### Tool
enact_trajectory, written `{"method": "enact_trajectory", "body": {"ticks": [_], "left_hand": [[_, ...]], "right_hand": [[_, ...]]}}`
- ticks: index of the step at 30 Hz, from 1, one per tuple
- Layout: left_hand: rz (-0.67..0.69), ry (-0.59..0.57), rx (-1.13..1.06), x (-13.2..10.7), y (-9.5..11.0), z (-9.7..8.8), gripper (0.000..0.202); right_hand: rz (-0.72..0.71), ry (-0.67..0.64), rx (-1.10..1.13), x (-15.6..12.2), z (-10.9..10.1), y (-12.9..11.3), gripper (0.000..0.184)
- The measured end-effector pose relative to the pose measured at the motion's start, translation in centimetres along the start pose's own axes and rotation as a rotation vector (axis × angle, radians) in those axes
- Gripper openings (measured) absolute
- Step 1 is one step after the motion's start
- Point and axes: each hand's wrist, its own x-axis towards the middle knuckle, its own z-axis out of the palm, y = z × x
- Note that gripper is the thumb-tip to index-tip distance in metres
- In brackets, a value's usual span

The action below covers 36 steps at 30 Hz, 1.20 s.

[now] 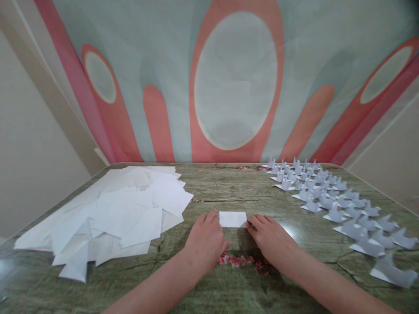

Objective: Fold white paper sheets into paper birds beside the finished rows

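A small white rectangle of folded paper point(232, 219) lies on the table between my two hands. My left hand point(207, 233) rests at its left edge, fingers stretched out flat and the thumb held apart toward me. At the opposite edge, my right hand point(266, 233) has its fingers bent together at the paper's right end, with thumb and forefinger closed on the corner. The undersides of both hands are hidden.
A spread pile of white paper sheets point(108, 213) covers the left of the wood-patterned table point(225, 185). Rows of several folded paper birds point(334, 213) stand along the right. Behind the table rises a patterned backdrop point(235, 83).
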Motion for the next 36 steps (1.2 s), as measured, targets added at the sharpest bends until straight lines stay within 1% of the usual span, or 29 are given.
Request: {"method": "enact_trajectory", "body": {"ticks": [5, 8, 10, 12, 14, 16, 19, 21, 25, 28, 31, 32, 36], "left_hand": [[0.011, 0.013, 0.007, 0.0, 0.5, 0.1, 0.037], [-0.003, 0.025, 0.019, 0.0, 0.8, 0.3, 0.034], [-0.016, 0.030, 0.034, 0.0, 0.9, 0.4, 0.033], [-0.022, 0.027, 0.043, 0.0, 1.0, 0.6, 0.033], [-0.025, 0.018, 0.040, 0.1, 1.0, 0.7, 0.031], [-0.028, 0.011, 0.030, 0.0, 1.0, 0.7, 0.030], [-0.031, -0.004, 0.002, 0.0, 0.7, 0.4, 0.031], [-0.035, -0.020, -0.032, -0.1, 0.5, 0.0, 0.031], [-0.037, -0.058, -0.101, -0.2, 0.0, -1.0, 0.025], [-0.044, -0.026, -0.199, -0.2, -0.5, -1.1, 0.020], [-0.039, 0.047, -0.302, 0.0, -1.2, -0.3, 0.014], [-0.039, 0.067, -0.327, 0.1, -1.4, 0.1, 0.016], [-0.052, 0.165, -0.460, 0.8, -2.0, 2.1, 0.033]], "right_hand": [[-0.008, 0.017, 0.039, 0.1, 0.2, 0.3, 0.020], [-0.011, 0.060, 0.125, 0.4, 0.8, 0.9, 0.020], [-0.002, 0.112, 0.234, 0.8, 1.3, 1.3, 0.023], [0.055, 0.204, 0.373, 1.2, 2.1, 1.8, 0.027], [0.102, 0.267, 0.522, 1.7, 2.8, 2.3, 0.028], [0.117, 0.299, 0.657, 2.2, 3.4, 2.6, 0.025], [0.107, 0.266, 0.741, 3.0, 3.6, 2.8, 0.033], [0.098, 0.207, 0.766, 3.5, 3.3, 2.8, 0.038], [0.092, 0.110, 0.812, 4.6, 2.6, 2.6, 0.036], [0.101, 0.082, 0.826, 4.9, 2.4, 2.2, 0.034], [0.132, 0.071, 0.849, 4.7, 2.3, 1.9, 0.032], [0.143, 0.074, 0.858, 4.5, 2.3, 1.8, 0.031], [0.171, 0.095, 0.915, 3.2, 2.1, 1.7, 0.025]]}}
